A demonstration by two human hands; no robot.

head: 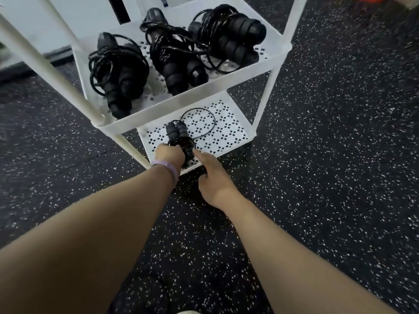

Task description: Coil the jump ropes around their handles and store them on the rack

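Left hand (170, 155) grips the coiled jump rope (181, 141) on the rack's lower shelf (235, 130), right hand (213, 175) relaxed at its 4 o'clock, one finger touching; looks light, cord springy with a loose loop at 1 o'clock, best held by the stiff handles.

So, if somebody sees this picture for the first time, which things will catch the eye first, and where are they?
First, the three coiled black jump ropes lying side by side on the upper white shelf of the rack. Then, below, the left hand grips a fourth coiled rope over the lower shelf, with the right hand touching it and one loop lying loose on the shelf.
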